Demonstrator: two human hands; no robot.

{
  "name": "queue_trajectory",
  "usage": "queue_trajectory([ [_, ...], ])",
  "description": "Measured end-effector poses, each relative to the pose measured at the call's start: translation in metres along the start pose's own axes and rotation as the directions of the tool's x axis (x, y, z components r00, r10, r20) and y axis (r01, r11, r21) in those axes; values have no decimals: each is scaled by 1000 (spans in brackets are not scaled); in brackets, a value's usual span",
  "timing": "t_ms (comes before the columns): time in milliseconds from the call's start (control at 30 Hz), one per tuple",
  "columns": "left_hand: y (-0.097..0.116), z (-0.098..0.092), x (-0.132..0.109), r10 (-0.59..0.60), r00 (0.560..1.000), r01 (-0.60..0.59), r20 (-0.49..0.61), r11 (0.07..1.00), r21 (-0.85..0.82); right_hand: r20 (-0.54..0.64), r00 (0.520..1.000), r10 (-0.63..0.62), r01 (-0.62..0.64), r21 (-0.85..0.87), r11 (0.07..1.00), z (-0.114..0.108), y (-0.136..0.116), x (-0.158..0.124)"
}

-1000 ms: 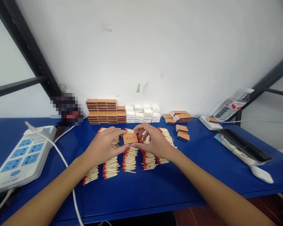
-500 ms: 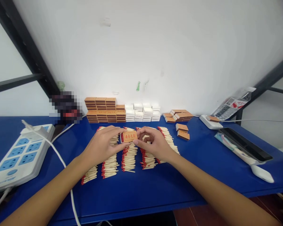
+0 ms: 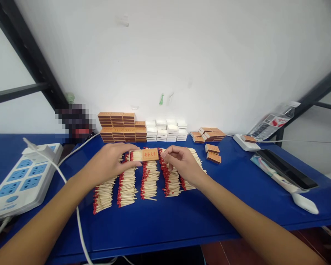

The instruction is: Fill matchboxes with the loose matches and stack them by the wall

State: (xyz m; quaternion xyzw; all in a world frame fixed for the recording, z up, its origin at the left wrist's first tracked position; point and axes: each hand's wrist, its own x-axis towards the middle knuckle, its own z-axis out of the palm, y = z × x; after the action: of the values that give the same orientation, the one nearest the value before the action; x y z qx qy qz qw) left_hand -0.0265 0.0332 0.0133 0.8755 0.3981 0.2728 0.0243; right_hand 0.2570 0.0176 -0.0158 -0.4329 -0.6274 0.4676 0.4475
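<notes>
My left hand (image 3: 110, 162) grips the left end of a matchbox (image 3: 150, 154) between thumb and fingers. Its orange sleeve sits to the right of the half-exposed tray, where pale matchsticks with red heads show. Apart from the box, on its right, my right hand (image 3: 182, 162) is curled with thumb and forefinger tips together; whether a match is pinched there is too small to tell. Below both hands, loose matches (image 3: 127, 191) lie in several rows on the blue table (image 3: 160, 224), heads mostly to the left. The hands cover parts of these rows.
Stacked orange matchboxes (image 3: 118, 133) and white trays (image 3: 167, 130) line the wall. More matchboxes (image 3: 213, 134) lie to their right. A power strip (image 3: 30, 176) with a white cable is at left. A phone (image 3: 287, 167) and a bottle (image 3: 276, 121) are at right.
The tray now sticks out further from the left of the sleeve, exposing more of the matches. My right hand has come off the box, and the box has shifted slightly left and up.
</notes>
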Motion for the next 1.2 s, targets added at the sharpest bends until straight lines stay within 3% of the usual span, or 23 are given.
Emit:
queue_trajectory([
  [133,-13,-20,3,-41,999,41,-14,999,0,-10,1000,4,-4,-4,1000,0,-1,1],
  [233,-7,-14,3,-21,1000,21,12,1000,-8,56,998,11,-11,5,1000,5,-5,-2],
  [400,13,5,2,3,997,-1,76,1000,-31,49,999,0,-1,22,1000,11,-8,-5],
  [567,10,-5,3,-47,994,51,99,998,-41,71,997,38,-44,88,995,7,-8,-5],
  [667,-9,-21,3,-102,989,102,107,995,10,50,998,40,-45,94,995,-4,-9,-1],
  [767,-44,-37,2,-210,963,194,170,975,106,-53,999,-7,11,69,998,-22,-6,9],
  [900,-97,-48,-2,-446,854,377,269,885,272,-204,979,-19,27,35,999,-42,2,22],
  [967,-115,-47,-5,-479,830,395,286,867,304,-231,973,-5,11,24,1000,-46,6,26],
  [1200,-131,-36,-2,-483,806,392,341,869,303,-223,975,-6,7,5,1000,-46,5,25],
])
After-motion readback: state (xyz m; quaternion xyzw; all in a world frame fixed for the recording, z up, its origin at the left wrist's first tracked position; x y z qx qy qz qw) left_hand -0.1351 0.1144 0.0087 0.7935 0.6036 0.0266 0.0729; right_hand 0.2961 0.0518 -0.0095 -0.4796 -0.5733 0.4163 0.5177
